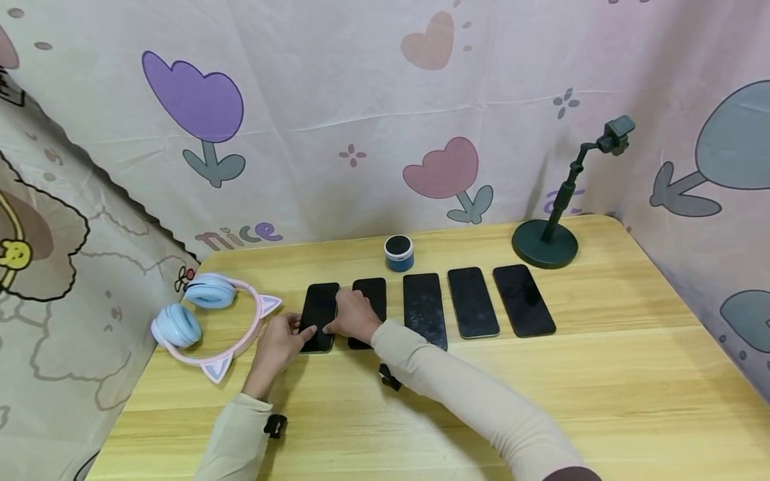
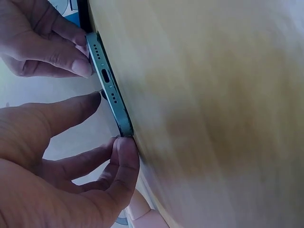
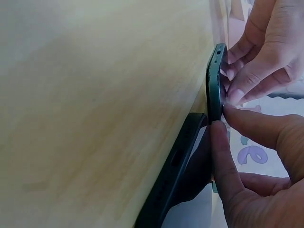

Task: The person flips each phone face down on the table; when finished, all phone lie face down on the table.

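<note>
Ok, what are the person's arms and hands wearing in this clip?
Both arms are in long beige sleeves that reach the wrists. A small black device on a strap sits at each wrist: left, right. The left hand and right hand are bare, with no gloves; no rings are visible.

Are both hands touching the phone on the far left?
Touching. The left wrist view shows left hand fingertips on the leftmost phone edge, right hand too.

One legible word, "nice", was printed in pastel letters on the backdrop cloth (image 1: 361,120) just above the tabletop's (image 1: 601,374) far left edge, partial purple lettering behind the stand (image 1: 550,230) was unreadable, no markings readable on the phones.
</note>
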A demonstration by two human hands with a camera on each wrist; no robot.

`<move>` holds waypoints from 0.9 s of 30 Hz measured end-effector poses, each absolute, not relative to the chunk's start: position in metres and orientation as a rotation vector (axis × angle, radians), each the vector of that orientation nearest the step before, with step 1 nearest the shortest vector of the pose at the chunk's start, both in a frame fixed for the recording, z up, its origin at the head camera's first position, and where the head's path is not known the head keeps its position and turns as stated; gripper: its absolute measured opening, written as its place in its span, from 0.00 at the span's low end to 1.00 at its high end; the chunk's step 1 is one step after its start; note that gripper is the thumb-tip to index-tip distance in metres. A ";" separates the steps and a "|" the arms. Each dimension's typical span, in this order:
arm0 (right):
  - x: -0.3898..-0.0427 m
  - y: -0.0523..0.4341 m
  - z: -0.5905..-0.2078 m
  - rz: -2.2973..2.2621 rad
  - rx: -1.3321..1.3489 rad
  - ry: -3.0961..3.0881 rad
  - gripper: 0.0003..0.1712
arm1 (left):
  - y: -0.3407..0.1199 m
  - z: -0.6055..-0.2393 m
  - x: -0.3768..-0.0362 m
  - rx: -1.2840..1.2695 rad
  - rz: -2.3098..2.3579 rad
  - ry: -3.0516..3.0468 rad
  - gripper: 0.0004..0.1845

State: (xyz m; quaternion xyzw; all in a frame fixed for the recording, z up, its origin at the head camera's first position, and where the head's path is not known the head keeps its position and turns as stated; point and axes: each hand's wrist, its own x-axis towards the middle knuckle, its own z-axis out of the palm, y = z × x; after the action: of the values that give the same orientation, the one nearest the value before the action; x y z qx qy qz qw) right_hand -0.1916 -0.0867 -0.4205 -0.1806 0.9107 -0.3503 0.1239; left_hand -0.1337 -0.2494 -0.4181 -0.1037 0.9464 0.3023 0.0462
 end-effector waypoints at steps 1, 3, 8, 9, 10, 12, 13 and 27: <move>-0.192 -0.087 -0.420 -1.024 -0.523 2.651 0.20 | -0.249 -0.418 -0.134 -0.318 0.925 2.891 0.26; -0.191 -0.087 -0.420 -1.021 -0.510 2.646 0.20 | -0.249 -0.418 -0.133 -0.321 0.932 2.894 0.26; -0.191 -0.088 -0.419 -1.024 -0.483 2.640 0.20 | -0.249 -0.418 -0.134 -0.338 0.944 2.899 0.26; -0.191 -0.088 -0.419 -1.024 -0.480 2.640 0.20 | -0.249 -0.418 -0.134 -0.346 0.943 2.901 0.26; -0.191 -0.089 -0.419 -1.024 -0.479 2.641 0.20 | -0.248 -0.418 -0.134 -0.354 0.941 2.904 0.26; -0.191 -0.089 -0.420 -1.020 -0.475 2.643 0.21 | -0.248 -0.418 -0.134 -0.366 0.940 2.911 0.26; -0.191 -0.089 -0.420 -1.019 -0.471 2.643 0.21 | -0.249 -0.419 -0.134 -0.370 0.938 2.916 0.26; -0.194 -0.089 -0.420 -1.052 -0.502 2.629 0.21 | -0.250 -0.416 -0.130 -0.307 0.988 2.978 0.24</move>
State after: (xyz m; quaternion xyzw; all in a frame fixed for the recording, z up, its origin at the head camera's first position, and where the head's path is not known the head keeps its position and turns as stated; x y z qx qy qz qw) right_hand -0.1939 -0.0893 -0.4204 -0.1731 0.9061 -0.3626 0.1327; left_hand -0.1303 -0.2500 -0.4162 -0.0975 0.9446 0.3133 -0.0053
